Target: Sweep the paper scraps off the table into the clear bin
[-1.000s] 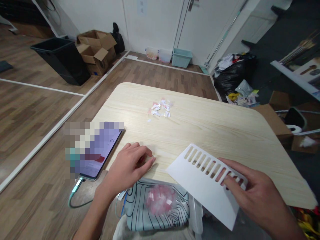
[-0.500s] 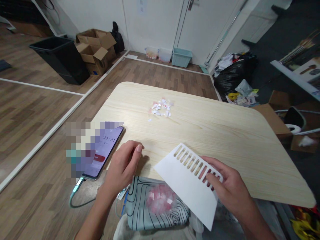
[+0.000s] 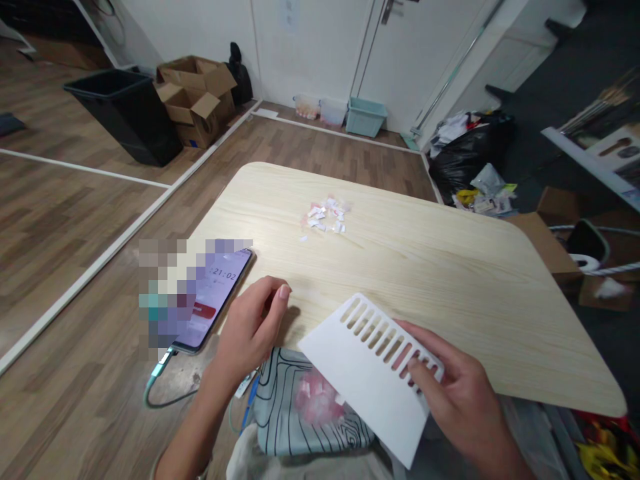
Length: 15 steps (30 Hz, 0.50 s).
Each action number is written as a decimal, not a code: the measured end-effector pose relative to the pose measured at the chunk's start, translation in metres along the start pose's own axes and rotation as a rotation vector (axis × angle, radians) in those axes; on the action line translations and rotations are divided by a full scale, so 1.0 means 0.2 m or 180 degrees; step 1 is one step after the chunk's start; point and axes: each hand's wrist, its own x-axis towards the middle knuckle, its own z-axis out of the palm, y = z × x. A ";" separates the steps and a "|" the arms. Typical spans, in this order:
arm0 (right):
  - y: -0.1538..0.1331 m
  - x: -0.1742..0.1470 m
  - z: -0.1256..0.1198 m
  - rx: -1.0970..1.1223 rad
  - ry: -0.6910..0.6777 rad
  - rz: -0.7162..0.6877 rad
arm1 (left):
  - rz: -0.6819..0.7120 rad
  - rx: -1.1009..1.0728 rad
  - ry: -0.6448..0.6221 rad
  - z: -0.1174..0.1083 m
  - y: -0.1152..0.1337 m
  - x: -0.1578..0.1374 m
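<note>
My right hand [image 3: 453, 387] grips a white card [image 3: 365, 373] with a row of slots along its upper edge, thumb on top and fingers behind. The card is tilted over the table's near edge and partly covers a clear bag of pink and white pieces [image 3: 320, 399]. That bag lies on a pale blue cloth with black lines [image 3: 283, 413] at my lap. My left hand [image 3: 257, 320] is closed at the near left of the table, thumb against curled fingers. What it holds, if anything, is hidden.
On the pale wooden table [image 3: 450, 280] lies a small pile of white and pink pieces [image 3: 325, 217]. A phone [image 3: 220, 293] with a cable [image 3: 150, 390] is at the left. Beyond stand a black bin [image 3: 130, 120], cardboard boxes [image 3: 197, 100] and plastic tubs [image 3: 367, 119].
The card in my right hand has shifted slightly left and covers more of the bag. My left hand keeps its closed pose. The whole view has moved a little.
</note>
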 end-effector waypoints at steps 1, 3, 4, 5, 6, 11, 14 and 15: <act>0.01 0.00 0.00 -0.0094 0.0054 -0.0017 | 0.0005 -0.0006 0.0003 0.00 0.00 0.00; 0.04 0.00 -0.02 -0.0284 0.0299 -0.0042 | 0.0001 -0.0029 0.0006 0.00 0.00 0.01; 0.06 0.01 -0.04 -0.0375 0.0449 -0.0066 | -0.0011 -0.0047 0.0007 0.00 0.00 0.01; 0.08 0.01 -0.06 -0.0473 0.0607 -0.0110 | -0.0029 -0.0074 0.0007 0.00 0.00 0.01; 0.09 0.01 -0.10 -0.0584 0.0757 -0.0179 | -0.0058 -0.0113 0.0007 0.00 0.00 0.01; -0.04 0.03 -0.19 -0.1195 0.1148 -0.1006 | -0.0163 -0.0393 0.0280 0.01 -0.03 -0.03; -0.15 0.05 -0.13 -0.1426 0.0780 -0.2128 | -0.0136 -0.0748 0.0974 0.04 -0.05 -0.05; -0.17 0.06 -0.10 -0.1441 0.0525 -0.2506 | -0.0136 -0.0904 0.1226 0.04 -0.06 -0.05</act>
